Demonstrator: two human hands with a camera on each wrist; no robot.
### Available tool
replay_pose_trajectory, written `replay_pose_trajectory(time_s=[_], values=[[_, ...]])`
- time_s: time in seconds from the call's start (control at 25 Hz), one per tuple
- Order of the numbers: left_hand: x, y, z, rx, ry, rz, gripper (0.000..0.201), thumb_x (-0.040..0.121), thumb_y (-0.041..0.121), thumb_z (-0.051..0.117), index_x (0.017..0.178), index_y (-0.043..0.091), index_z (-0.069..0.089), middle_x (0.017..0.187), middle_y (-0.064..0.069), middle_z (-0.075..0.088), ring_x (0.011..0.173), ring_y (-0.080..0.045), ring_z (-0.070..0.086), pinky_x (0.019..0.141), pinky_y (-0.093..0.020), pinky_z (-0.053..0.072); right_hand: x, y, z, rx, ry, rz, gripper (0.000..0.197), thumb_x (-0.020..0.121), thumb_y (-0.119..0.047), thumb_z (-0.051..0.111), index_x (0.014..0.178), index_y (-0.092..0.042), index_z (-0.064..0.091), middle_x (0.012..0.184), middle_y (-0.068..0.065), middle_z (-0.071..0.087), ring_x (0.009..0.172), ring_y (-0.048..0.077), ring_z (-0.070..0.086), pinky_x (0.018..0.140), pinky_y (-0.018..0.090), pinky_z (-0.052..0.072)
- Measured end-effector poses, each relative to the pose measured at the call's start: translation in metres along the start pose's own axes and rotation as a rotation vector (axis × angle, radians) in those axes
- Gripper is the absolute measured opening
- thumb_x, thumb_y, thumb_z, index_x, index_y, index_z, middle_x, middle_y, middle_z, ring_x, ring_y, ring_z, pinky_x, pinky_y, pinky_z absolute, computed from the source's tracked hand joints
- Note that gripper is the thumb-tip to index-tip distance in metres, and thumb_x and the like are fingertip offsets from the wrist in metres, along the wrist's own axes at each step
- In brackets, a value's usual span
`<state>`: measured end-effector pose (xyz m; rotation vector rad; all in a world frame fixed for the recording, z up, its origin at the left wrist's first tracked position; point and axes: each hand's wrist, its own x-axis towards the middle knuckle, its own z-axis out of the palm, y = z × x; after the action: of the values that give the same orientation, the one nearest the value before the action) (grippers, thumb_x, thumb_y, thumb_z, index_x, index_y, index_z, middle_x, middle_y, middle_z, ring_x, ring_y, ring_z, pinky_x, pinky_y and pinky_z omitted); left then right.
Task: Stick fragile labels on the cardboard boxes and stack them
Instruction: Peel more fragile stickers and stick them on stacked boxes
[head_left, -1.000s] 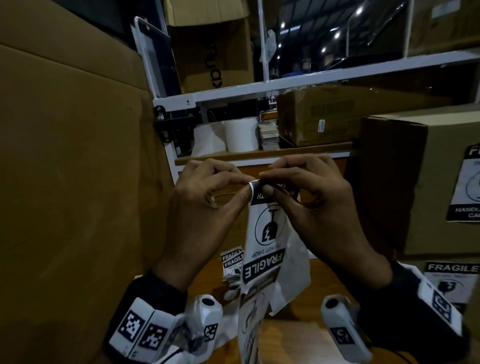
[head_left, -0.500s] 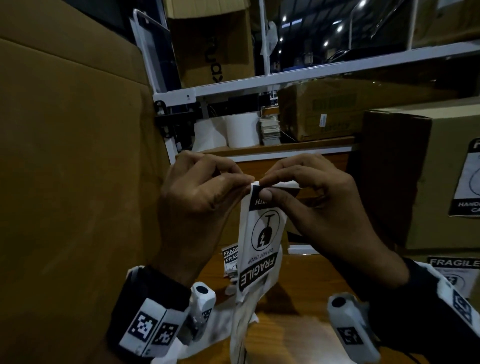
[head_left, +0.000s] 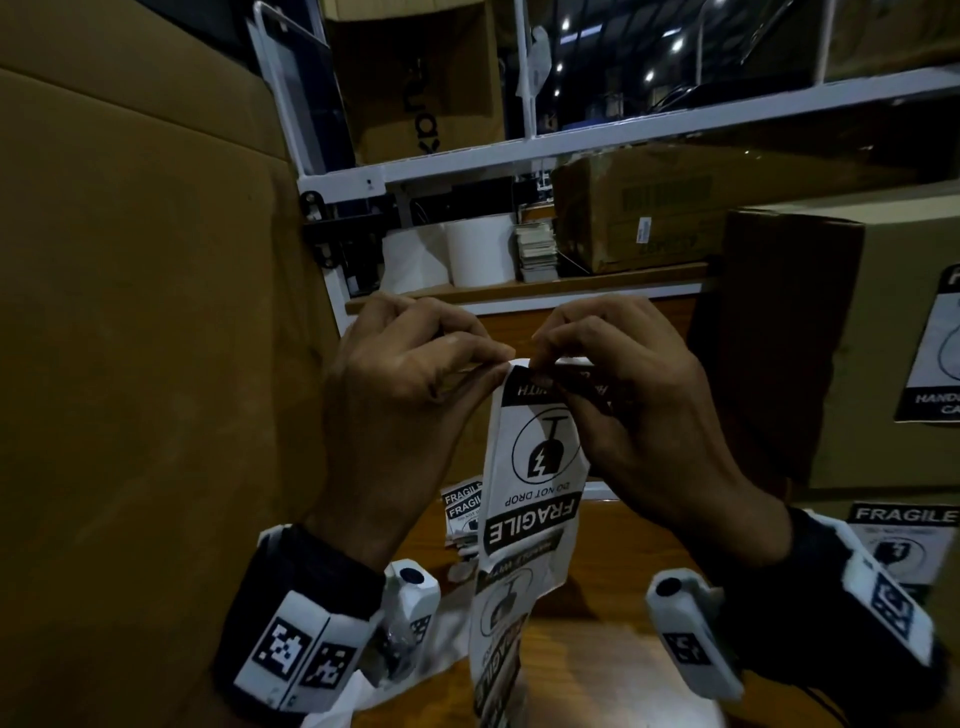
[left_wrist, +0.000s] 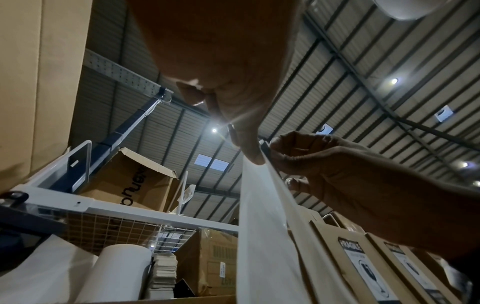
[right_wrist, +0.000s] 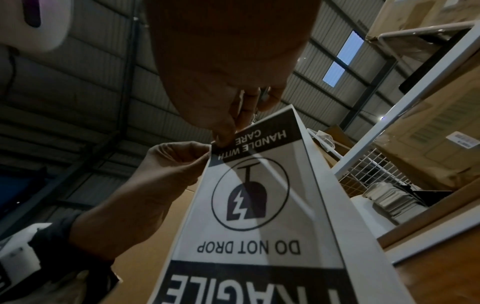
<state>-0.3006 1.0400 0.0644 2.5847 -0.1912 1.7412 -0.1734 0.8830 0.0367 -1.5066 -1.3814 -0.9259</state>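
Left hand (head_left: 395, 410) and right hand (head_left: 639, 415) each pinch the top edge of one hanging fragile-label strip (head_left: 530, 467), two labels visible on it, held above the wooden table (head_left: 597, 670). Two labelled cardboard boxes (head_left: 857, 338) stand stacked at right.

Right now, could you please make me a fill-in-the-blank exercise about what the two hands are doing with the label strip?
1. Both hands pinch the ____ end of the label strip.
2. The left hand and the right hand hold it above a ____ table.
3. Seen from the head camera, the word FRAGILE on the strip reads ____.
4. The box on the right already carries a ____.

Missing words: top; wooden; upside down; label
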Motion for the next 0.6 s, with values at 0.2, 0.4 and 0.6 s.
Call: replay_pose_trajectory(time_s=[0.2, 0.4, 0.6], values=[[0.002, -0.003, 0.005, 0.049, -0.026, 0.016, 0.017, 0.087, 0.026, 0.077, 0.095, 0.011, 0.079, 0.098, -0.003, 0.072, 0.095, -0.026, 0.058, 0.071, -0.044, 0.050, -0.004, 0.005, 0.007, -0.062, 0.061, -0.004, 0.019, 0.090, -0.011, 0.066, 0.109, -0.009, 0.067, 0.118, 0.006, 0.063, 0.109, 0.022, 0.056, 0.081, 0.050, 0.050], [0.006, -0.004, 0.008, 0.074, -0.032, 0.026, 0.018, 0.089, 0.027, 0.076, 0.096, 0.011, 0.079, 0.100, -0.004, 0.072, 0.095, -0.024, 0.059, 0.069, -0.041, 0.051, -0.004, 0.004, 0.011, -0.036, 0.154, 0.038, 0.019, 0.091, -0.010, 0.069, 0.109, -0.008, 0.070, 0.117, 0.005, 0.065, 0.109, 0.020, 0.056, 0.081, 0.049, 0.050], [0.007, -0.013, 0.006, 0.004, 0.006, -0.036, 0.015, 0.090, 0.019, 0.075, 0.100, 0.009, 0.078, 0.106, -0.007, 0.070, 0.100, -0.024, 0.063, 0.075, -0.043, 0.056, -0.003, 0.006, 0.007, 0.056, 0.160, 0.165, 0.056, 0.092, -0.026, 0.072, 0.144, -0.029, 0.050, 0.126, -0.041, 0.046, 0.115, 0.006, 0.050, 0.095, 0.018, 0.046]])
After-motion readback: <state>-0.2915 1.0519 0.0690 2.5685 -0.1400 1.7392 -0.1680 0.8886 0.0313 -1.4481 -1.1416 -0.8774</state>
